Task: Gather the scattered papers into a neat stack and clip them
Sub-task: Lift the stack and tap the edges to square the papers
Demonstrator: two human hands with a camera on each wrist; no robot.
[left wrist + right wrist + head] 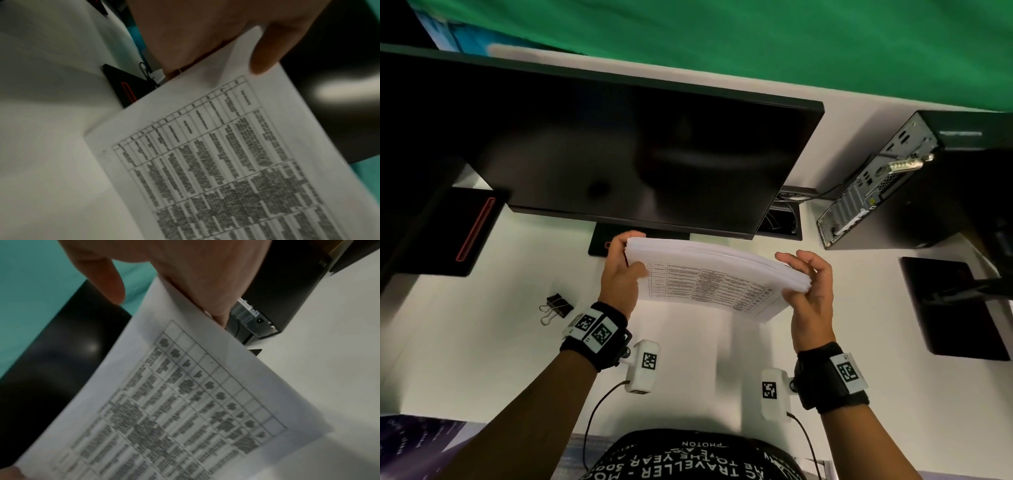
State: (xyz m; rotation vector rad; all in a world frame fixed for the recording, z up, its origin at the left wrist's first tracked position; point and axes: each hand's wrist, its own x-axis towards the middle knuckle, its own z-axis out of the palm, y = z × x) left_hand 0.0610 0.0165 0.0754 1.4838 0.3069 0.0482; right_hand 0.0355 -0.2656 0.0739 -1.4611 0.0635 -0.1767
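A stack of white papers (709, 274) with a printed table on the near face is held up off the white desk (482, 342), tilted toward me. My left hand (621, 270) grips its left edge, thumb on the printed face. My right hand (810, 284) pinches the right edge, fingers partly spread. The left wrist view shows the printed sheet (226, 162) with my thumb (265, 53) on it. The right wrist view shows the same sheet (185, 402) under my right fingers (205, 288). A black binder clip (556, 306) lies on the desk left of my left wrist.
A large dark monitor (637, 154) stands close behind the papers. A desktop computer case (887, 181) stands at the right, and a black pad (948, 308) lies in front of it. A black stand base (458, 233) with a red line sits at the left.
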